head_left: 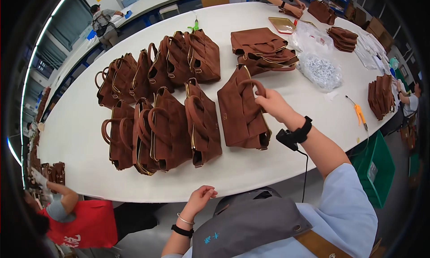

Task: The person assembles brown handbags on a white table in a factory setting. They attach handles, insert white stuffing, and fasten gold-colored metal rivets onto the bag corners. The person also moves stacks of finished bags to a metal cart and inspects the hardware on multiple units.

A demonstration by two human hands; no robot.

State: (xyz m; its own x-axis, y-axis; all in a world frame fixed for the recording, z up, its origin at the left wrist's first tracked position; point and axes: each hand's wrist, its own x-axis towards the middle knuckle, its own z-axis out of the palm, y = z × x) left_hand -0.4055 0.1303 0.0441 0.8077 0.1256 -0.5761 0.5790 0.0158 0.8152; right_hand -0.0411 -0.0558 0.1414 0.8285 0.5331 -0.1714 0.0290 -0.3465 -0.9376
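My right hand (pixel 271 104) is closed round the handle of a brown leather handbag (pixel 239 110), which stands tilted on the white table with its gold zipper edge showing. My left hand (pixel 200 199) hangs by the table's near edge, fingers loosely bent and slightly apart, with nothing seen in it. To the left, several matching handbags stand in two rows; the closest one (pixel 204 128) is just beside the held bag. Beyond my right hand, more brown bags (pixel 260 47) lie on their sides, overlapping.
Clear plastic bags (pixel 318 65) with small pale packets lie at the right, near an orange-handled tool (pixel 359 113) with a cord. A green bin (pixel 374 170) stands below the right edge. Co-workers are around the white table (pixel 85 168); one wears a red apron (pixel 83 224).
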